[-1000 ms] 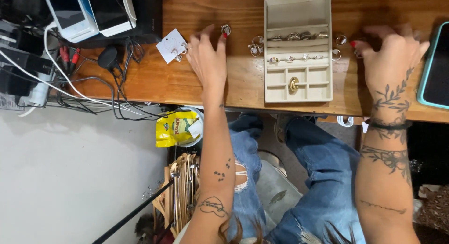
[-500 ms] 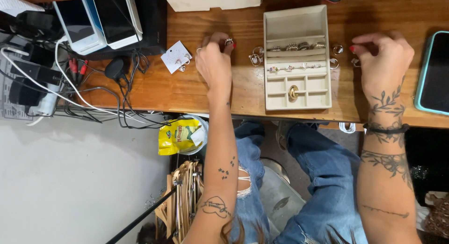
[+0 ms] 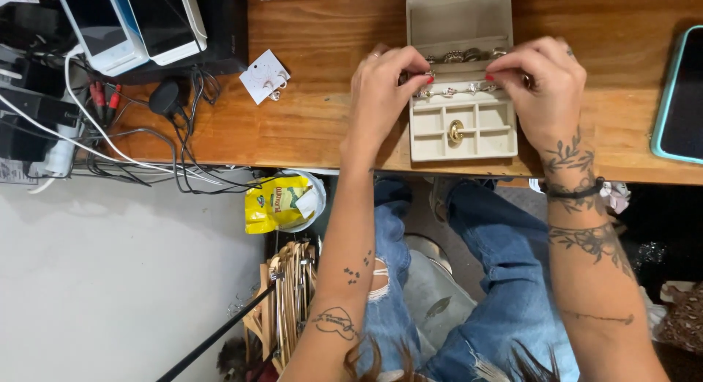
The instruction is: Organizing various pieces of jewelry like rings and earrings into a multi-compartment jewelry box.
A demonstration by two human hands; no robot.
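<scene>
both hands (image 3: 469,89) at open jewellery box (image 3: 461,125), perhaps pinching rings (image 3: 461,56)

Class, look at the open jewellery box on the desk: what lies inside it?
Inside the jewellery box: a row of rings, a bracelet and one gold ring. The left hand and right hand cover the row ends.

Even, warm indoor light falls on the wooden desk (image 3: 322,125), leaving only soft shadows. The space beneath it is dim. Focus is sharp, with slight bending at the edges.
</scene>
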